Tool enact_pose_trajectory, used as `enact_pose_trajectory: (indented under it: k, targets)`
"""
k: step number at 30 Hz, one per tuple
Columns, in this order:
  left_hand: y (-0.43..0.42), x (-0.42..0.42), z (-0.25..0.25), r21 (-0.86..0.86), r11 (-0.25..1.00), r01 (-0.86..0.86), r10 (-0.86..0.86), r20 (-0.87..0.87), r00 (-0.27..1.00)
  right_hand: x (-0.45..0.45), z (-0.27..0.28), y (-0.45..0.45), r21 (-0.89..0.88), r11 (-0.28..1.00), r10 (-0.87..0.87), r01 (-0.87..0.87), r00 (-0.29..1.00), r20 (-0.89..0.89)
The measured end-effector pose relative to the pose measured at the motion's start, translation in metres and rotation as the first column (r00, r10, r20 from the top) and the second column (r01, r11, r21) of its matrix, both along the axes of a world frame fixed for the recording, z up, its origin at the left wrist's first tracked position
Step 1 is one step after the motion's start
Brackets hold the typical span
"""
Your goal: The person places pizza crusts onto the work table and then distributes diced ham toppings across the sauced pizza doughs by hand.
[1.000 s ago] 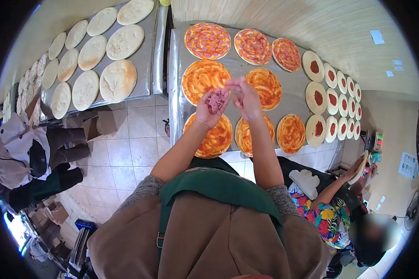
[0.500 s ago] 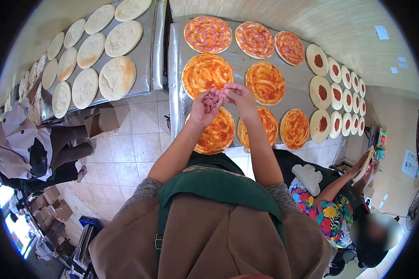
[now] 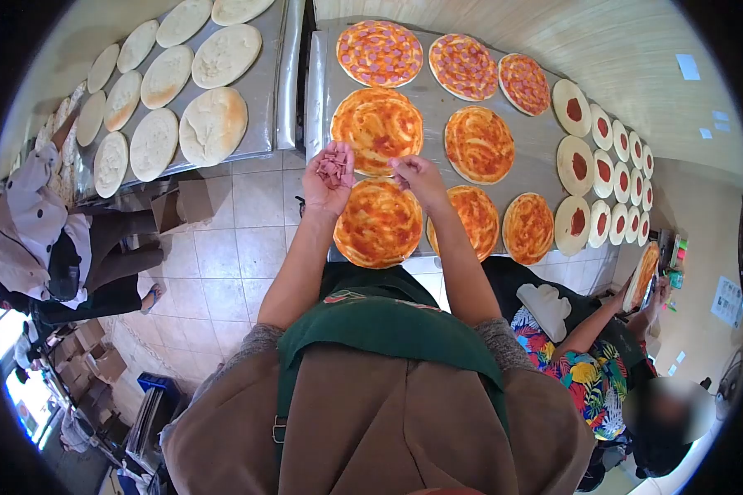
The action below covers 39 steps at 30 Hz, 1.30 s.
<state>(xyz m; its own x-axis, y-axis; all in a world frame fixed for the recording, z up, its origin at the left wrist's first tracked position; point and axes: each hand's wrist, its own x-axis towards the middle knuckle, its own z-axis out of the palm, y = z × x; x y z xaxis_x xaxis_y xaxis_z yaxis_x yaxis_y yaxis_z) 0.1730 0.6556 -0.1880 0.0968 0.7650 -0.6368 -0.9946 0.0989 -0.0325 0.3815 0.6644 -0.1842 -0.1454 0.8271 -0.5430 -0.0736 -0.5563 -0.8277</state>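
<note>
Cupped palm up, my left hand (image 3: 328,188) holds a small pile of pink diced sausage (image 3: 333,168) at the left side of the metal table. My right hand (image 3: 422,180) hovers to the right with its fingertips pinched together; what is between them is too small to make out. Beneath and between both hands lie a sauced pizza base (image 3: 377,124) and a nearer sauced pizza base (image 3: 378,224). Another sauced base (image 3: 464,221) is partly covered by my right forearm.
Pizzas with sausage pieces (image 3: 380,53) line the table's far side. Bases with a sauce spot (image 3: 573,107) fill its right end. Plain bases (image 3: 213,126) lie on another table at left. A co-worker (image 3: 586,355) at right holds a sauced base (image 3: 641,276); another person (image 3: 41,231) stands left.
My hands have moved apart: the left went left with the diced sausage, the right stayed over the pizzas' right edge. The co-worker's base at right now shows its sauced face.
</note>
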Motion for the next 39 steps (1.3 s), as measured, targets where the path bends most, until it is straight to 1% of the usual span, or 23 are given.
enact_pose_trajectory:
  k: [1,4,7,10,13,16,17,19,20,22,23,26,29,32,35,38,39]
  targets:
    - [-0.002,-0.005,-0.003,0.011,1.0,-0.014,0.014,0.011,1.0,-0.005,-0.001,0.001,0.032,0.999,0.021,-0.024,0.996,0.082]
    - [-0.01,-0.019,-0.006,0.059,0.998,-0.035,0.032,0.043,0.999,-0.018,-0.015,0.005,0.155,0.987,0.04,-0.049,0.997,0.061]
    - [-0.016,-0.027,-0.003,0.029,0.998,-0.049,0.048,0.027,0.998,-0.035,-0.016,0.017,0.146,0.976,0.131,-0.164,0.969,0.212]
    - [-0.019,-0.033,-0.004,0.027,0.998,-0.058,0.056,0.052,0.997,-0.059,-0.017,0.035,0.354,0.891,0.114,-0.285,0.895,0.432]
    - [-0.02,-0.038,-0.006,0.039,0.998,-0.057,0.056,0.03,0.998,-0.087,-0.017,0.055,0.454,0.831,0.058,-0.322,0.862,0.504]
    - [-0.02,-0.043,-0.01,0.07,0.994,-0.079,0.072,0.1,0.992,-0.1,-0.016,0.066,0.442,0.774,0.064,-0.454,0.75,0.659]
    - [-0.02,-0.044,-0.009,0.045,0.995,-0.089,0.084,0.089,0.992,-0.103,-0.018,0.068,0.428,0.754,0.066,-0.498,0.706,0.705]
    - [-0.021,-0.046,-0.006,-0.007,0.994,-0.107,0.108,0.069,0.992,-0.104,-0.025,0.067,0.49,0.713,-0.009,-0.502,0.691,0.723]
    - [-0.022,-0.048,-0.009,0.019,0.995,-0.1,0.098,0.083,0.992,-0.103,-0.029,0.067,0.519,0.689,-0.048,-0.505,0.683,0.729]
    - [-0.025,-0.051,-0.014,0.074,0.994,-0.084,0.076,0.111,0.991,-0.101,-0.031,0.064,0.481,0.727,0.009,-0.491,0.707,0.707]
    - [-0.025,-0.051,-0.015,0.058,0.994,-0.096,0.09,0.112,0.99,-0.1,-0.03,0.063,0.461,0.745,0.034,-0.482,0.718,0.695]
    - [-0.022,-0.049,-0.013,0.023,0.993,-0.116,0.113,0.103,0.988,-0.1,-0.025,0.065,0.547,0.586,-0.058,-0.597,0.643,0.764]
    - [-0.022,-0.049,-0.013,-0.002,0.993,-0.121,0.121,0.092,0.988,-0.096,-0.017,0.066,0.547,0.63,0.004,-0.551,0.707,0.707]
    - [-0.022,-0.049,-0.009,-0.015,0.991,-0.136,0.137,0.113,0.984,-0.087,-0.015,0.059,0.487,0.743,0.066,-0.46,0.774,0.63]
    - [-0.023,-0.048,-0.008,-0.01,0.992,-0.126,0.126,0.115,0.985,-0.085,-0.016,0.051,0.336,0.755,0.16,-0.563,0.656,0.738]
    - [-0.022,-0.048,-0.005,-0.004,0.992,-0.13,0.129,0.108,0.986,-0.089,-0.015,0.048,0.324,0.747,0.092,-0.58,0.573,0.815]
    - [-0.022,-0.047,-0.004,-0.01,0.991,-0.13,0.13,0.101,0.986,-0.089,-0.014,0.047,0.333,0.754,0.083,-0.567,0.585,0.807]
